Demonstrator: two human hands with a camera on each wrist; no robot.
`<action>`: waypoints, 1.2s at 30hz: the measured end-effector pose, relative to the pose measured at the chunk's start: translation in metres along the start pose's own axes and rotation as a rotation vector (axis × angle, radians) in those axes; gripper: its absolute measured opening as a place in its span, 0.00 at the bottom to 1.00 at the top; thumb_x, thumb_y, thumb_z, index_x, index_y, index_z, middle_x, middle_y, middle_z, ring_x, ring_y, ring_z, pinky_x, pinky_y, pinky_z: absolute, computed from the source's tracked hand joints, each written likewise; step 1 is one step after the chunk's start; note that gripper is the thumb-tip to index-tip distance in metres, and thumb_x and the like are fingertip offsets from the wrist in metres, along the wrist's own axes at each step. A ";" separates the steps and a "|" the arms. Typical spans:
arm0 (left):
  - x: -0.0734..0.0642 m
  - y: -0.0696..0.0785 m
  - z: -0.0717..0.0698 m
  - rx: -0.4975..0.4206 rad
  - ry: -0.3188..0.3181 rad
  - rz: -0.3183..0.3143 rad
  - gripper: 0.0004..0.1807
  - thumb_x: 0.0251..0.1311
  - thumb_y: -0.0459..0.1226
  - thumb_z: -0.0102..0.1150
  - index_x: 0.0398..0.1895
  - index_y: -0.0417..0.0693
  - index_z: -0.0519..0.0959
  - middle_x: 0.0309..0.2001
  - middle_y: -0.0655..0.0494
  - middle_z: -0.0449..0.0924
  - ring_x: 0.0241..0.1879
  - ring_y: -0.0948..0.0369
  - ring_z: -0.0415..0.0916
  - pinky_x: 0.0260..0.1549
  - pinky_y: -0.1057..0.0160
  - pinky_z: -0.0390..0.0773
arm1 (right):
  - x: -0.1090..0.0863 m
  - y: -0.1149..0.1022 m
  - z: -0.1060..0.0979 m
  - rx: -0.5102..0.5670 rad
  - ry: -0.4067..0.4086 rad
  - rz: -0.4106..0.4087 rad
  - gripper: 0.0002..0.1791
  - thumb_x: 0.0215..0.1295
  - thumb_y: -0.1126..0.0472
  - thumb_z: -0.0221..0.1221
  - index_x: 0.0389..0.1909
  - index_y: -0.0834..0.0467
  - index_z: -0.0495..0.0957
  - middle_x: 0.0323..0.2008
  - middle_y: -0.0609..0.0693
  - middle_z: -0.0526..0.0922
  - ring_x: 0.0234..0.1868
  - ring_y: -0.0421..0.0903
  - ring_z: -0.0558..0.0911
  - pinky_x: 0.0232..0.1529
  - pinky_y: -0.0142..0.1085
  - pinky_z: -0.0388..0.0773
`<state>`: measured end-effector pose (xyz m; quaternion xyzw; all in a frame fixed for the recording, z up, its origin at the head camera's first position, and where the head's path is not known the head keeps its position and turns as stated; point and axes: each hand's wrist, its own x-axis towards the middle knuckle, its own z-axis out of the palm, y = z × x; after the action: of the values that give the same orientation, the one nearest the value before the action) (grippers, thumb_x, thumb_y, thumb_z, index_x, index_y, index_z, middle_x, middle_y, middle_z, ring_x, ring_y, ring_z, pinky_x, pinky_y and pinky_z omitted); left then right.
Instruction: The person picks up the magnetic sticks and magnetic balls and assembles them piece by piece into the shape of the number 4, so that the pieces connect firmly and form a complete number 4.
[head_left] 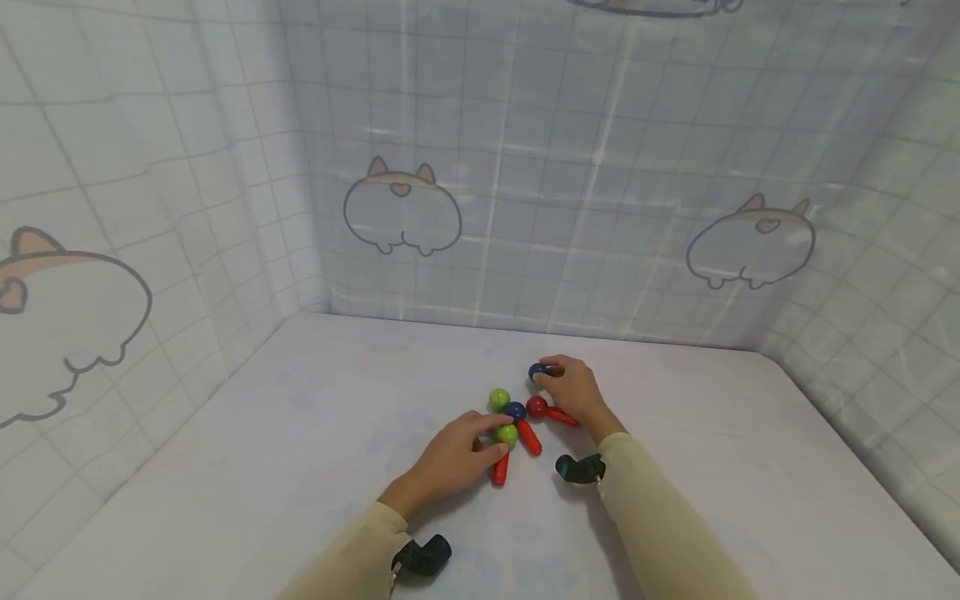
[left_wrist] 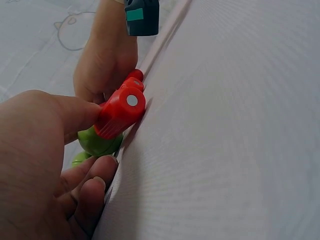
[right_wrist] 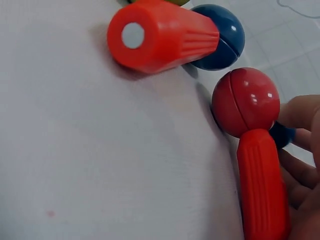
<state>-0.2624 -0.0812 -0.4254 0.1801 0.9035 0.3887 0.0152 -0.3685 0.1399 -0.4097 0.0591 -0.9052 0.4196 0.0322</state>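
Note:
My left hand (head_left: 453, 458) holds a green ball (head_left: 506, 434) between thumb and fingers. From that ball a red toy rod (head_left: 500, 469) points toward me; in the left wrist view, its pale round end faces the camera. Farther back, my right hand (head_left: 573, 390) pinches a dark blue ball (head_left: 537, 372), mostly hidden behind a red ball (right_wrist: 246, 102) in the right wrist view. A red rod (right_wrist: 264, 185) touches that red ball and lies beside the right hand. Between the hands, another red rod (head_left: 529, 437) meets a second blue ball (head_left: 515, 410).
A second green ball (head_left: 498, 399) sits behind the second blue ball. The pieces lie on a white-covered table (head_left: 300, 442). Grid-patterned curtains (head_left: 525, 208) with dog drawings surround the table at the back and sides. Dark green devices (head_left: 579, 469) stick out from both wrists.

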 end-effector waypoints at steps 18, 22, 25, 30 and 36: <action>-0.002 0.001 0.001 0.009 0.021 0.045 0.22 0.67 0.47 0.61 0.63 0.60 0.79 0.43 0.63 0.76 0.35 0.62 0.72 0.34 0.62 0.76 | -0.021 -0.013 -0.011 0.237 0.205 0.034 0.23 0.69 0.50 0.62 0.60 0.56 0.76 0.54 0.56 0.80 0.53 0.53 0.79 0.54 0.46 0.79; -0.001 0.000 0.002 0.012 0.018 0.043 0.22 0.67 0.47 0.62 0.64 0.61 0.78 0.42 0.64 0.75 0.35 0.62 0.73 0.34 0.62 0.76 | -0.029 -0.012 -0.014 0.298 0.199 0.029 0.24 0.69 0.51 0.62 0.62 0.56 0.75 0.53 0.56 0.79 0.49 0.52 0.83 0.52 0.45 0.80; -0.001 -0.001 0.004 0.015 0.016 0.033 0.22 0.67 0.48 0.61 0.64 0.62 0.78 0.42 0.65 0.75 0.35 0.63 0.73 0.34 0.63 0.76 | -0.035 -0.010 -0.017 0.352 0.196 0.036 0.24 0.69 0.51 0.61 0.62 0.56 0.74 0.54 0.56 0.78 0.47 0.51 0.85 0.52 0.44 0.80; -0.001 -0.002 0.005 0.009 0.017 0.025 0.22 0.67 0.47 0.61 0.64 0.63 0.78 0.42 0.65 0.75 0.36 0.62 0.73 0.35 0.62 0.77 | -0.041 -0.006 -0.022 0.439 0.180 0.042 0.23 0.69 0.53 0.61 0.62 0.57 0.73 0.54 0.58 0.77 0.47 0.54 0.86 0.52 0.42 0.79; -0.001 -0.003 0.008 0.013 0.027 0.026 0.22 0.67 0.47 0.61 0.64 0.62 0.78 0.44 0.65 0.75 0.36 0.63 0.73 0.35 0.63 0.77 | -0.047 -0.002 -0.027 0.543 0.147 0.043 0.24 0.72 0.56 0.59 0.64 0.59 0.71 0.54 0.60 0.77 0.52 0.59 0.84 0.52 0.40 0.79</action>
<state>-0.2616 -0.0780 -0.4329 0.1865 0.9038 0.3852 -0.0032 -0.3218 0.1634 -0.3956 0.0156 -0.7560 0.6504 0.0719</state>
